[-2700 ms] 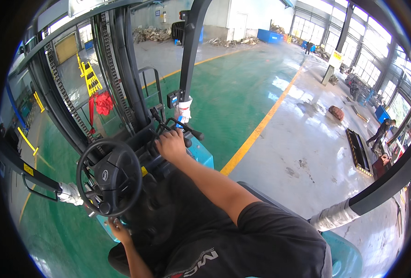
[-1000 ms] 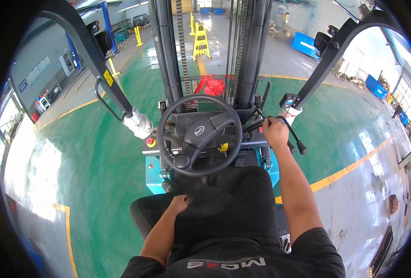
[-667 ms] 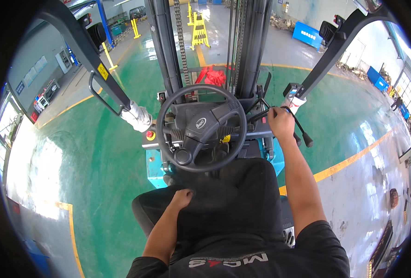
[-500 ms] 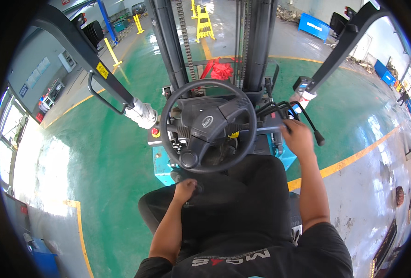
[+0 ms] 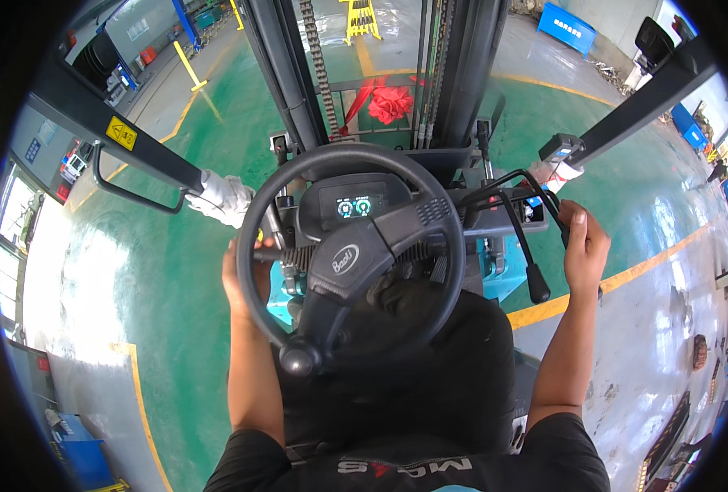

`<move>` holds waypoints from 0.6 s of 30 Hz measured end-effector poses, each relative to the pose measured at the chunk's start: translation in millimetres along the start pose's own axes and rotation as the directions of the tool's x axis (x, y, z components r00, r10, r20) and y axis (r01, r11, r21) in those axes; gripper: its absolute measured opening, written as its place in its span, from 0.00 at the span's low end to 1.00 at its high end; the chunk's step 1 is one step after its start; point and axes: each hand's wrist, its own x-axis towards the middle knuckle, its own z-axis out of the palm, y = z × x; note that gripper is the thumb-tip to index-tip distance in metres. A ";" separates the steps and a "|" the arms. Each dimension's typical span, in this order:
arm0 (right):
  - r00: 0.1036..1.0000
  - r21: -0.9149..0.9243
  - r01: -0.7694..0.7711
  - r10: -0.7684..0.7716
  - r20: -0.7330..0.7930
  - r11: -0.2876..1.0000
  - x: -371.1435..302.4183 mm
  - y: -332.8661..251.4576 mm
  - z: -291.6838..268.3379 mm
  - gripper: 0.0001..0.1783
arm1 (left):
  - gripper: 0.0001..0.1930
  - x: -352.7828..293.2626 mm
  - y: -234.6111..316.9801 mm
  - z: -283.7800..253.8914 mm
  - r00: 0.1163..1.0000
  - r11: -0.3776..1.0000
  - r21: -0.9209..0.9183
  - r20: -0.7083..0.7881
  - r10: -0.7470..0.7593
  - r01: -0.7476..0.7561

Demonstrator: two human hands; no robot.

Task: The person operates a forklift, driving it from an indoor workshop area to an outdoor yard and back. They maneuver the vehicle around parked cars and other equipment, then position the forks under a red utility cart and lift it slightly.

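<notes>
A black steering wheel (image 5: 443, 316) with a round spinner knob (image 5: 301, 358) stands before me on a forklift. My left hand (image 5: 237, 283) is at the wheel's left side, next to a dark stalk (image 5: 267, 256); its fingers are partly hidden behind the rim. To the right of the wheel, my right hand (image 5: 587, 246) is closed around the outermost black control lever (image 5: 564, 233). Another lever with a black grip (image 5: 538, 284) hangs free beside it. Behind the wheel, a small dash display (image 5: 354, 207) is lit. My legs are under the wheel.
Ahead rises the dark mast (image 5: 286, 74) with a chain (image 5: 319, 70) and a red ribbon bow (image 5: 391, 104). Overhead-guard posts (image 5: 126, 135) flank me. Beyond are a yellow stand (image 5: 362, 18), a blue bin (image 5: 566, 29) and green floor (image 5: 175, 287) with yellow lines.
My left hand has risen from my lap to the wheel's left side. My right hand has moved outward onto the outer lever. The view has shifted, and the lit display now shows.
</notes>
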 end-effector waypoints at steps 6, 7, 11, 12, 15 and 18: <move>0.998 0.054 0.021 -0.017 -0.066 0.998 2.5 -3.2 3.4 0.24 | 0.21 -45.6 -9.4 -8.4 0.993 0.996 -0.090 -0.118 -0.006 -0.005; 0.998 0.047 0.007 -0.004 -0.065 0.999 2.6 -3.3 3.8 0.24 | 0.21 -48.8 -10.5 -10.8 0.997 0.997 -0.068 -0.077 0.025 -0.030; 0.997 0.028 0.023 -0.020 -0.077 0.999 -4.3 -1.9 -0.6 0.22 | 0.23 -61.0 -16.5 -16.8 0.998 0.998 -0.065 -0.059 -0.005 0.001; 0.996 0.023 0.032 -0.030 -0.085 0.999 -9.4 -1.0 -2.4 0.22 | 0.23 -63.8 -17.5 -17.8 0.997 0.998 -0.056 -0.080 -0.014 0.009; 0.998 -0.027 0.023 -0.024 -0.049 0.999 -34.6 2.6 -7.7 0.20 | 0.23 -70.7 -17.2 -19.4 0.997 1.000 0.027 -0.077 -0.010 0.012; 0.998 -0.054 0.053 -0.055 -0.035 0.997 -61.5 7.0 -10.9 0.19 | 0.25 -73.2 -17.1 -18.6 0.993 0.997 0.072 -0.116 0.005 0.003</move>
